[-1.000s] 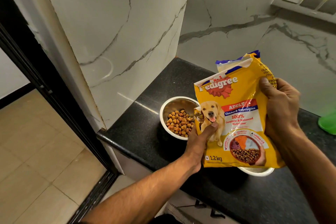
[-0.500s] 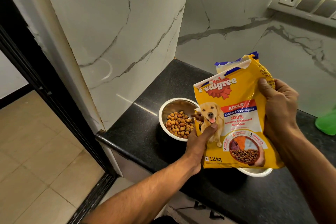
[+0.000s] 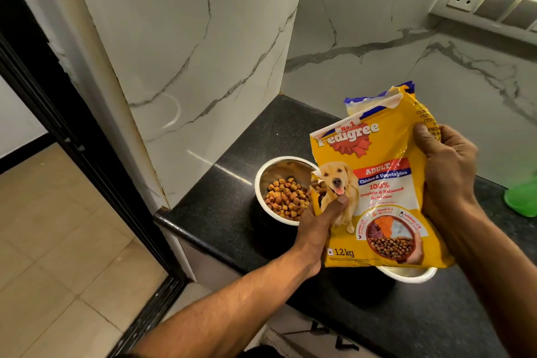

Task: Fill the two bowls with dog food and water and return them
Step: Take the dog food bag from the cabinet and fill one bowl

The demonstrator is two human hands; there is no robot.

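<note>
Yellow food bag [image 3: 374, 183] unmoved over the last second, tipped at steel bowl [image 3: 268, 177] on counter [image 3: 232, 183], left hand [image 3: 316, 227] pinching torn corner, right hand [image 3: 447, 166] gripping top edge; kibble [image 3: 286, 196] level unchanged, second bowl [image 3: 406, 275] hidden beneath, probably unfilled.

The yellow Pedigree bag [image 3: 374, 183] stood tilted over two steel bowls on the black counter. The left bowl [image 3: 279, 166] held brown kibble [image 3: 286, 197]; the right bowl [image 3: 406, 275] showed only its rim beneath the bag.
</note>
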